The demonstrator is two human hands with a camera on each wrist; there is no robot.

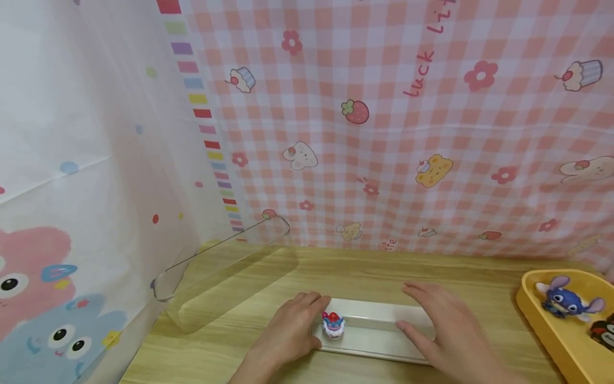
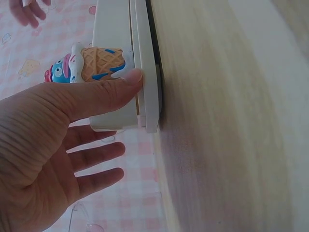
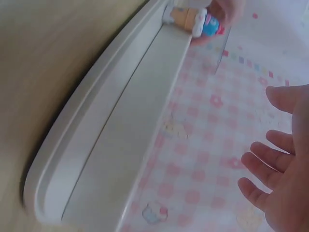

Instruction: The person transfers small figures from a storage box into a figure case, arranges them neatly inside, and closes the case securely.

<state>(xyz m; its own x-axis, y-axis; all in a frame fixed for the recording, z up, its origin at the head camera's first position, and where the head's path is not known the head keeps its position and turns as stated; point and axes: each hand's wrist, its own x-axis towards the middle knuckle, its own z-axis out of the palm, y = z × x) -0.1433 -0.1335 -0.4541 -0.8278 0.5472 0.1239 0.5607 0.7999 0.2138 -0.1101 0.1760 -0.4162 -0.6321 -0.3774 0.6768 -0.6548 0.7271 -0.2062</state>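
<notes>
A small ice-cream toy (image 1: 333,326) stands upright at the left end of a long white stand (image 1: 371,338), on its lower front level, before the raised step at the back. It has a waffle cone, a white collar, a blue face and a red top. The left hand (image 1: 293,326) spans that end of the stand: its thumb lies straight across the front of the cone, the tip at the stand's front edge, while the fingers reach out straight behind. The toy is thus just beside the palm, close to the thumb; whether skin touches it, I cannot tell. The right hand (image 1: 446,330) is at the stand's other end, spread and holding nothing, apart from the stand and well away from the toy.

Behind, to the left, a long clear box (image 1: 230,288) lies on the wooden table (image 1: 331,272). A yellow tray (image 1: 571,341) at the right holds a blue big-eared toy (image 1: 561,300) and a dark toy (image 1: 605,333), partly cut off.
</notes>
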